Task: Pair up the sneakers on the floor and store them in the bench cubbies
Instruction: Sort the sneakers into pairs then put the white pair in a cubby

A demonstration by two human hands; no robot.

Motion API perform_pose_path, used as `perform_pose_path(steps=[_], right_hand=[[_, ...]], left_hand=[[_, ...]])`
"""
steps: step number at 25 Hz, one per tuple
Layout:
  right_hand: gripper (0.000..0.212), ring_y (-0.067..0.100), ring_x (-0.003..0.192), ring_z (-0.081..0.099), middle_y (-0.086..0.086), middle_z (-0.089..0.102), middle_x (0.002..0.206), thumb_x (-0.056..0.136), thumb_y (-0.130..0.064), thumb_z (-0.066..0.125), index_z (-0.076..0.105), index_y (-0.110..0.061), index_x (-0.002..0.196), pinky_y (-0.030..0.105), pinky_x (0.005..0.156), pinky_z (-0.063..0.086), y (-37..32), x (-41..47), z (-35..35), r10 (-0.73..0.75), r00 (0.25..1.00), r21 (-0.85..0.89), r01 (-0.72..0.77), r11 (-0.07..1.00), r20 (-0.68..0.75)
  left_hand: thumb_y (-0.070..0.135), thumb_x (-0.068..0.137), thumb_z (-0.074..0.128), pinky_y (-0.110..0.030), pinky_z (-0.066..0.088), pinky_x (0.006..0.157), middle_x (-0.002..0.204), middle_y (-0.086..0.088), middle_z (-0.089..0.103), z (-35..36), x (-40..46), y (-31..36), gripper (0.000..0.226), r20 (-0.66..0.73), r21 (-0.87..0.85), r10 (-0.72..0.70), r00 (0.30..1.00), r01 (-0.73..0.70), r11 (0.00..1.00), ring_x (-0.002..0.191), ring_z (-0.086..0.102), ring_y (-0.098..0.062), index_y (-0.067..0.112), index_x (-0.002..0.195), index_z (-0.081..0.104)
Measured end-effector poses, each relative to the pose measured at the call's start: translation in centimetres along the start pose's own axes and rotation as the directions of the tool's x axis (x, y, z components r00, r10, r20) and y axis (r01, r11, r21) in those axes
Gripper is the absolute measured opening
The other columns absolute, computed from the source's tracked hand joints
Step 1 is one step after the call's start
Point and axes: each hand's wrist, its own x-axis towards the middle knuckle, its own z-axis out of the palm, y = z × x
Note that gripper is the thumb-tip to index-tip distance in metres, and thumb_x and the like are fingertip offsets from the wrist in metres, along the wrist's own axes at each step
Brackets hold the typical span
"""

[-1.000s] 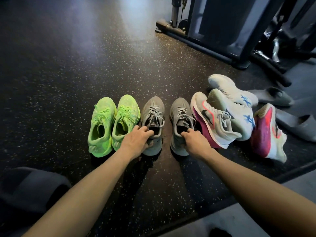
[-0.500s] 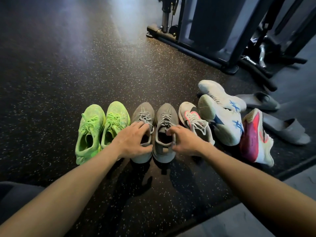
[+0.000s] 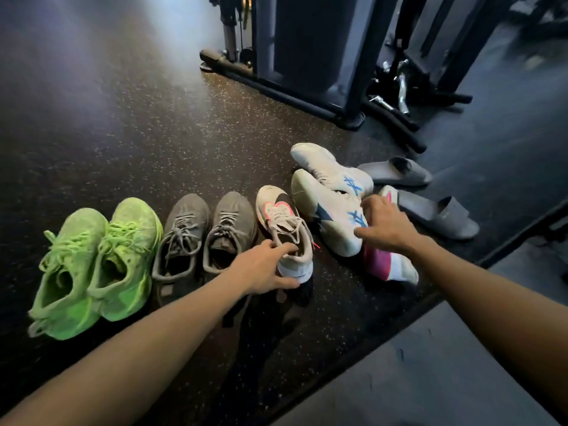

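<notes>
Two neon green sneakers stand side by side at the left. Right beside them two grey sneakers stand together. My left hand grips the heel of a white and pink sneaker that stands upright. Its mate lies on its side, pink sole showing, partly under my right hand. That hand rests with spread fingers over the mate and the heel of a white sneaker with blue marks. A second white and blue sneaker lies behind it. No bench cubbies are in view.
Two grey slides lie at the right. A dark gym machine frame with bars stands behind on the speckled rubber floor. A lighter grey mat begins at the lower right.
Both hands have let go of the grey sneakers, which now stand together, and moved right. The left hand took the white and pink sneaker's heel; the right reached its mate.
</notes>
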Motion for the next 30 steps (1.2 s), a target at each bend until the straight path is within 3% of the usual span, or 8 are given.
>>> perform_pose_path(steps=[3,5,8,12,18,21,24,30], right_hand=[[0.086,0.034,0.125,0.042,0.013,0.043,0.134,0.065,-0.050,0.076,0.038,-0.016,0.134,0.046,0.101,0.036,4.4,-0.5,0.6,0.142,0.989,-0.049,-0.144,0.988,-0.035],[0.118,0.033,0.135,0.032,0.012,0.032,0.143,0.054,-0.062,0.080,0.023,-0.013,0.144,0.051,0.108,0.029,6.8,-0.8,1.1,0.252,0.964,-0.109,-0.243,0.964,0.085],[0.142,0.034,0.141,0.027,0.014,0.026,0.151,0.042,-0.061,0.087,0.008,-0.006,0.147,0.054,0.111,0.023,9.2,-1.4,2.6,0.406,0.873,-0.203,-0.361,0.910,0.269],[0.130,0.035,0.137,0.034,0.019,0.040,0.145,0.048,-0.047,0.091,0.012,-0.009,0.143,0.053,0.110,0.024,10.5,-1.7,4.1,0.481,0.834,-0.053,-0.486,0.872,0.269],[0.120,0.035,0.131,0.046,0.015,0.053,0.137,0.055,-0.037,0.091,0.013,-0.007,0.142,0.055,0.113,0.011,10.9,-2.1,5.8,0.554,0.794,0.245,-0.605,0.757,0.250],[0.100,0.031,0.126,0.048,0.009,0.056,0.133,0.055,-0.048,0.088,0.038,-0.012,0.133,0.050,0.108,0.019,11.8,-2.6,5.2,0.465,0.855,0.242,-0.513,0.824,0.231],[0.096,0.030,0.126,0.048,0.006,0.056,0.132,0.054,-0.046,0.089,0.044,-0.016,0.133,0.048,0.107,0.022,13.3,-2.7,4.3,0.348,0.930,0.350,-0.368,0.861,0.121],[0.062,0.023,0.081,0.050,-0.001,0.053,0.079,0.053,-0.041,0.091,0.045,-0.016,0.086,0.042,0.080,0.038,15.8,-2.1,1.7,0.276,0.954,0.416,-0.205,0.886,-0.118]], left_hand=[[0.060,0.066,0.077,-0.034,0.047,0.091,0.117,-0.006,0.047,2.1,2.3,1.0,0.060,0.018,-0.129,-0.076,0.997,0.078,0.989,0.106,0.053,-0.027,0.026,0.113,0.057],[0.047,0.064,0.083,-0.031,0.045,0.079,0.096,-0.002,0.048,2.8,3.2,1.4,0.042,-0.082,-0.205,-0.118,0.990,0.099,0.974,0.092,0.054,-0.025,0.019,0.079,0.056],[0.035,0.065,0.085,-0.030,0.035,0.064,0.080,0.001,0.043,3.4,4.0,2.3,0.041,-0.155,-0.261,-0.140,0.978,0.097,0.961,0.077,0.049,-0.019,0.020,0.064,0.047],[0.028,0.069,0.084,-0.017,0.031,0.061,0.080,0.001,0.043,4.1,4.7,3.6,0.041,-0.200,-0.343,-0.124,0.972,0.048,0.938,0.072,0.044,-0.015,0.025,0.062,0.044],[0.029,0.070,0.082,-0.031,0.026,0.061,0.079,-0.002,0.044,4.4,6.8,4.9,0.044,-0.204,-0.346,-0.145,0.968,0.067,0.936,0.071,0.044,-0.018,0.027,0.062,0.040],[0.027,0.070,0.083,-0.029,0.024,0.063,0.082,-0.004,0.045,4.3,8.0,5.9,0.041,-0.198,-0.344,-0.130,0.971,0.056,0.937,0.073,0.044,-0.019,0.024,0.066,0.042],[0.028,0.070,0.083,-0.029,0.026,0.063,0.084,-0.004,0.046,4.1,9.4,6.7,0.040,-0.179,-0.325,-0.104,0.978,0.041,0.945,0.076,0.047,-0.020,0.021,0.069,0.043],[0.026,0.072,0.081,-0.029,0.025,0.061,0.079,-0.002,0.045,4.2,12.1,10.4,0.047,-0.133,-0.323,-0.013,0.991,-0.031,0.946,0.073,0.044,-0.019,0.024,0.062,0.035]])
